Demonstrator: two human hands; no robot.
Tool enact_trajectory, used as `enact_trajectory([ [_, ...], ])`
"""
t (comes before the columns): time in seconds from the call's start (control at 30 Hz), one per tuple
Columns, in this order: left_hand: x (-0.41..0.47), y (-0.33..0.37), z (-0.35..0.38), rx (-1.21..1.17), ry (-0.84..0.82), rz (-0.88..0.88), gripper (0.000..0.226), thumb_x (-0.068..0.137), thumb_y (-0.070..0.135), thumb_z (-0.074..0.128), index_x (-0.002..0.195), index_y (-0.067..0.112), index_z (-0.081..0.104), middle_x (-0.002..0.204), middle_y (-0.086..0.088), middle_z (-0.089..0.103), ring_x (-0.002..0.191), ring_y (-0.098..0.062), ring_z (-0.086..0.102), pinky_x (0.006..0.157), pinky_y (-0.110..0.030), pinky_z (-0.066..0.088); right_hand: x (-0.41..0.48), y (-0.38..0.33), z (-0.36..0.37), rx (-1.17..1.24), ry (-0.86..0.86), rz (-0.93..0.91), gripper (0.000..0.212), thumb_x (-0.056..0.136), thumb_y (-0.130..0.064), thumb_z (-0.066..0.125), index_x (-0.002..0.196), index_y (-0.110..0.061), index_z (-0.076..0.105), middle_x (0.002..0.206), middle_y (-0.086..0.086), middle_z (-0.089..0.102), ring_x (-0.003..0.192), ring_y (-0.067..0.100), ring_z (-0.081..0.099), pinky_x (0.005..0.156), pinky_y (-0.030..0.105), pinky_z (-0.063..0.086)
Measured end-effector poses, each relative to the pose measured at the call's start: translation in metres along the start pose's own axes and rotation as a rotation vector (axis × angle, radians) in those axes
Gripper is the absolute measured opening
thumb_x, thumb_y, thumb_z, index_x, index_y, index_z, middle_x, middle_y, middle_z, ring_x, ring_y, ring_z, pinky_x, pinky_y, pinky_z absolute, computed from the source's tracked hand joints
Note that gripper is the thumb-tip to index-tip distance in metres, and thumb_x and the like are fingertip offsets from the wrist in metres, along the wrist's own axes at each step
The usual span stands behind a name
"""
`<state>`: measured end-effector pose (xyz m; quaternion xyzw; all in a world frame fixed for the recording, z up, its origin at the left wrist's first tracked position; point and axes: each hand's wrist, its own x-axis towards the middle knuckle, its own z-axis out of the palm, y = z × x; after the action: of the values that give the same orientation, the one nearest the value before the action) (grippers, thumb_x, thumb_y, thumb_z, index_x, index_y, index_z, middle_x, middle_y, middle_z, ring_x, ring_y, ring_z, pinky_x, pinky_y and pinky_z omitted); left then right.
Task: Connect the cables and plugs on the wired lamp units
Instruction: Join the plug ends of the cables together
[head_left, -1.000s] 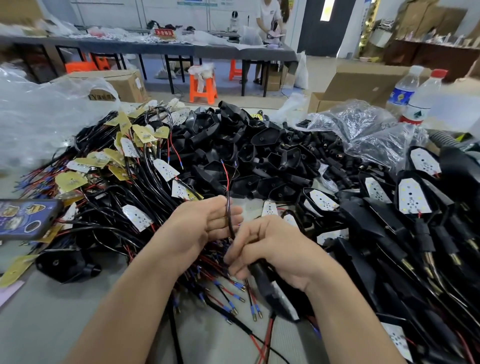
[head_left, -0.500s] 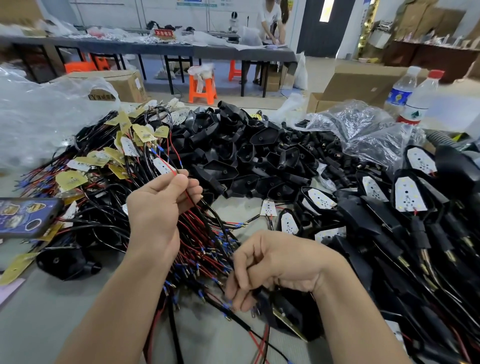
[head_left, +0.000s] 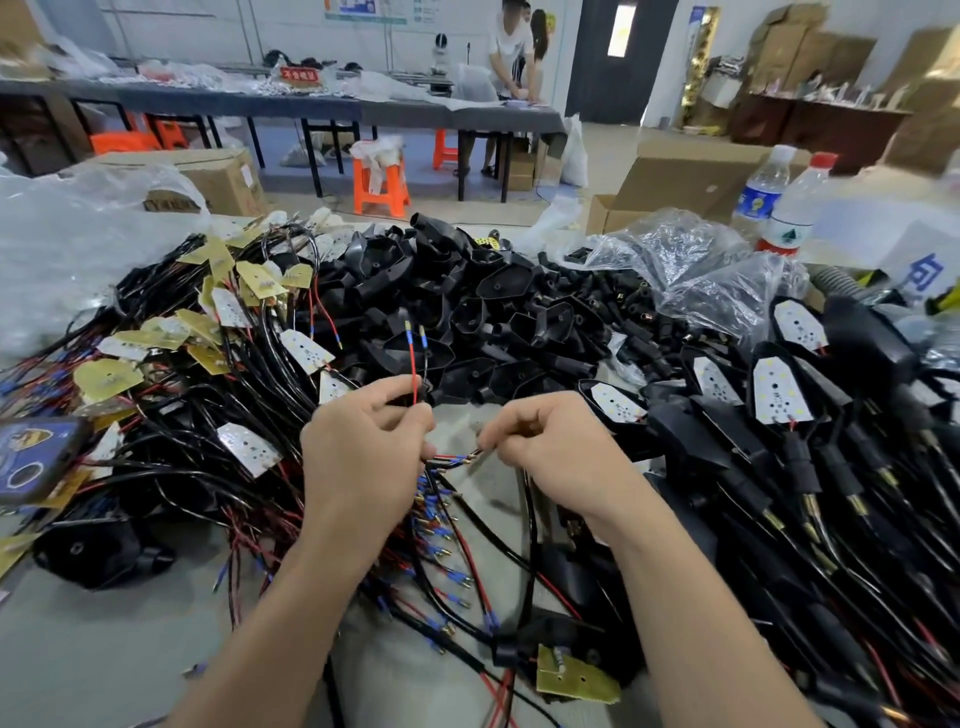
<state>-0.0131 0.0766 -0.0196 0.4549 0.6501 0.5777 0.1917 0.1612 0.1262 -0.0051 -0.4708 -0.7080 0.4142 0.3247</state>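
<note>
The left hand (head_left: 363, 457) pinches 2 upright blue-tipped red and black wires (head_left: 414, 364); the right hand (head_left: 550, 447) pinches another blue-sleeved lead (head_left: 460, 459). Best to align the plugs straight before pushing.

A red-and-black wire pair (head_left: 413, 364), tipped with blue-sleeved plugs, stands upright from the left hand (head_left: 363, 452); more plug ends (head_left: 460, 457) lie level between it and the right hand (head_left: 545, 447), which pinches them. Wired LED boards (head_left: 306, 352) heap on the desk (head_left: 104, 654) at left.
</note>
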Motion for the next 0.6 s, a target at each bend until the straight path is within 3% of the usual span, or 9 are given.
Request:
enact_trajectory([
  [0.07, -0.009, 0.004, 0.003, 0.082, 0.001, 0.122, 0.023, 0.093, 0.016, 0.074, 0.114, 0.027, 0.074, 0.065, 0.022, 0.072, 0.058, 0.003, 0.070, 0.063, -0.023, 0.057, 0.003, -0.006, -0.008, -0.119, -0.009, -0.008, 0.037, 0.082, -0.001, 0.061, 0.071, -0.032, 0.078, 0.064, -0.004, 0.071, 0.056, 0.016, 0.059, 0.056, 0.029, 0.047],
  [0.17, -0.015, 0.008, 0.006, 0.134, 0.006, 0.212, 0.022, 0.095, 0.018, 0.071, 0.101, 0.038, 0.063, 0.066, 0.023, 0.071, 0.058, -0.006, 0.070, 0.063, -0.025, 0.053, 0.019, -0.024, -0.028, -0.355, 0.031, -0.013, 0.034, 0.081, -0.005, 0.057, 0.069, -0.030, 0.078, 0.048, -0.012, 0.061, 0.037, 0.005, 0.048, 0.041, 0.013, 0.036],
  [0.23, -0.017, 0.007, 0.007, 0.147, 0.005, 0.219, 0.026, 0.096, 0.019, 0.070, 0.098, 0.040, 0.056, 0.067, 0.020, 0.071, 0.058, -0.010, 0.070, 0.062, -0.028, 0.052, 0.038, -0.035, -0.048, -0.578, 0.057, -0.019, 0.032, 0.081, -0.005, 0.055, 0.071, -0.026, 0.078, 0.059, -0.008, 0.069, 0.049, 0.003, 0.061, 0.049, 0.012, 0.047],
  [0.3, -0.017, 0.006, 0.008, 0.138, -0.014, 0.199, 0.025, 0.097, 0.020, 0.068, 0.096, 0.040, 0.053, 0.070, 0.018, 0.071, 0.057, -0.015, 0.069, 0.057, -0.033, 0.052, 0.060, -0.042, -0.069, -0.846, 0.048, -0.002, 0.024, 0.085, -0.007, 0.053, 0.077, -0.015, 0.074, 0.076, 0.005, 0.070, 0.067, 0.021, 0.066, 0.063, 0.028, 0.058],
  [0.4, -0.017, 0.003, 0.010, 0.117, -0.049, 0.166, 0.024, 0.099, 0.021, 0.065, 0.092, 0.040, 0.053, 0.071, 0.006, 0.071, 0.058, -0.029, 0.069, 0.054, -0.047, 0.052, 0.094, -0.043, -0.093, -1.190, -0.049, 0.080, 0.025, 0.086, -0.002, 0.051, 0.061, -0.008, 0.050, 0.068, 0.010, 0.051, 0.057, 0.024, 0.049, 0.051, 0.031, 0.041],
  [0.43, -0.017, 0.002, 0.011, 0.118, -0.057, 0.160, 0.023, 0.099, 0.020, 0.064, 0.091, 0.039, 0.053, 0.070, 0.002, 0.070, 0.060, -0.032, 0.069, 0.056, -0.049, 0.052, 0.104, -0.042, -0.098, -1.284, -0.101, 0.123, 0.027, 0.085, 0.001, 0.052, 0.059, -0.008, 0.047, 0.068, 0.010, 0.049, 0.058, 0.025, 0.048, 0.053, 0.031, 0.043],
  [0.53, -0.016, 0.001, 0.012, 0.163, -0.082, 0.176, 0.024, 0.099, 0.017, 0.064, 0.087, 0.034, 0.053, 0.070, 0.005, 0.070, 0.059, -0.029, 0.069, 0.059, -0.049, 0.053, 0.126, -0.027, -0.108, -1.479, -0.288, 0.267, 0.020, 0.084, 0.007, 0.052, 0.066, -0.002, 0.055, 0.082, 0.015, 0.055, 0.078, 0.030, 0.055, 0.074, 0.037, 0.053],
  [0.6, -0.014, 0.000, 0.014, 0.178, -0.088, 0.179, 0.024, 0.098, 0.014, 0.066, 0.085, 0.031, 0.055, 0.072, 0.010, 0.070, 0.059, -0.025, 0.068, 0.060, -0.048, 0.055, 0.136, -0.011, -0.113, -1.589, -0.406, 0.345, 0.018, 0.091, 0.006, 0.051, 0.094, 0.004, 0.069, 0.100, 0.016, 0.057, 0.088, 0.029, 0.053, 0.077, 0.035, 0.048],
])
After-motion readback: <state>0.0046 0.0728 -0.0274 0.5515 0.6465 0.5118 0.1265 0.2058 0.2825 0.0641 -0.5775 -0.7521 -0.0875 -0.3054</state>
